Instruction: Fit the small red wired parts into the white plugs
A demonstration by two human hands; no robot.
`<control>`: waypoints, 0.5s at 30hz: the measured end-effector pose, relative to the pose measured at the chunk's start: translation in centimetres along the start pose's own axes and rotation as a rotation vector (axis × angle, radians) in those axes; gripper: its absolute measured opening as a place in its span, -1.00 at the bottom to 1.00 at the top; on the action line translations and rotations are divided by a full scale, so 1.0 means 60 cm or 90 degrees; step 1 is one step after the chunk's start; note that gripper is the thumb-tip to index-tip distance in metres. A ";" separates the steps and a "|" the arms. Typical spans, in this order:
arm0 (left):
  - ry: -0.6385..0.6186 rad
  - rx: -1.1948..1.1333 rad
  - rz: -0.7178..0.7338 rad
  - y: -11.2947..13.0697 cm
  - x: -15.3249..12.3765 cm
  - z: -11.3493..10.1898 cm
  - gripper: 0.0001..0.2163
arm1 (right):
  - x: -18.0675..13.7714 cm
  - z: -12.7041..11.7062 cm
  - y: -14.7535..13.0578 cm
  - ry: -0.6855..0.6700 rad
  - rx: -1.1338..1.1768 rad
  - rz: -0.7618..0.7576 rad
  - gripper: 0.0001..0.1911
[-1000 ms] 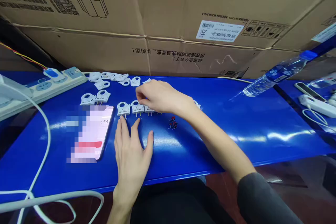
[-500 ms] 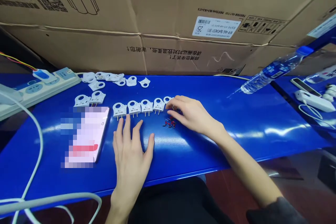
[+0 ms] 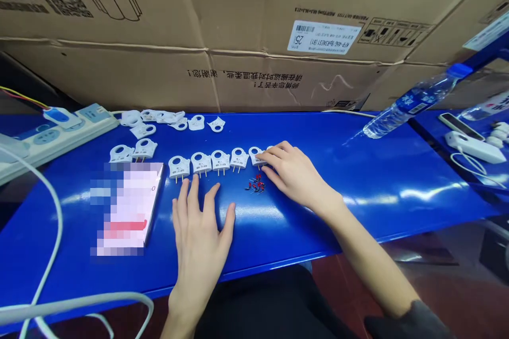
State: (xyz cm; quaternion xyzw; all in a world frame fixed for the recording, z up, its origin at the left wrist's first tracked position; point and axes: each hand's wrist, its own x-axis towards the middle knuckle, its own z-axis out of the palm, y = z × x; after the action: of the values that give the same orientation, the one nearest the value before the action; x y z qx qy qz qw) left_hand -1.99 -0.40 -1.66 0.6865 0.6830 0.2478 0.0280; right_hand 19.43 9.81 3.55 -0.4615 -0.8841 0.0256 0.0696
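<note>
The left hand (image 3: 201, 233) lies palm down over the blue table (image 3: 286, 233), wrist toward half past six, fingers loosely spread and slightly bent, thumb set apart at about one o'clock; it grasps nothing that shows. Its longer fingertips sit just below the pronged ends of the nearest white plug pieces (image 3: 201, 162), which stand in a row from its eleven o'clock round to between one and two. The right hand (image 3: 296, 175) comes in with its forearm from between four and five o'clock, fingers curled toward nine, the thumb beneath them, at the fifth piece in the row; whether they grip it or only touch it, I cannot tell. Those fingers cover part of that piece and most of another just beyond it. Small red-and-black parts (image 3: 256, 185) lie near the right thumb, at eight to nine o'clock from that hand, too small to make out singly. At the left hand's ten o'clock, the phone (image 3: 135, 201) is partly hidden by pixelation. The right sleeve (image 3: 413, 323) is cut off by the lower edge.
</note>
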 end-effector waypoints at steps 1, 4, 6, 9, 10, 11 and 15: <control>-0.002 0.003 0.001 0.000 0.000 0.000 -0.60 | -0.006 -0.002 -0.002 0.014 0.008 0.008 -0.65; -0.003 0.005 0.008 0.000 0.001 0.000 -0.59 | -0.029 -0.003 -0.012 0.057 0.057 0.037 -0.64; -0.006 0.002 0.011 0.001 -0.001 -0.001 -0.59 | -0.053 0.004 -0.026 0.091 0.104 0.060 -0.64; -0.020 0.009 0.040 -0.001 -0.008 -0.003 -0.59 | -0.099 0.031 -0.057 0.151 0.169 0.119 -0.64; -0.027 0.013 0.058 -0.003 -0.011 -0.004 -0.57 | -0.115 0.042 -0.069 0.158 0.182 0.140 -0.62; -0.027 0.016 0.075 -0.005 -0.015 -0.004 -0.54 | -0.130 0.053 -0.080 0.163 0.192 0.161 -0.58; -0.062 0.046 0.148 -0.013 -0.028 -0.005 -0.43 | -0.163 0.081 -0.107 0.120 0.162 0.210 -0.31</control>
State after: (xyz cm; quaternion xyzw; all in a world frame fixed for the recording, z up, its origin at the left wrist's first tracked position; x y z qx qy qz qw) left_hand -2.72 -2.07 -2.18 0.7730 0.6049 0.1911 0.0073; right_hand 19.02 -1.80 -1.53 -0.5874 -0.7761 0.1048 0.2041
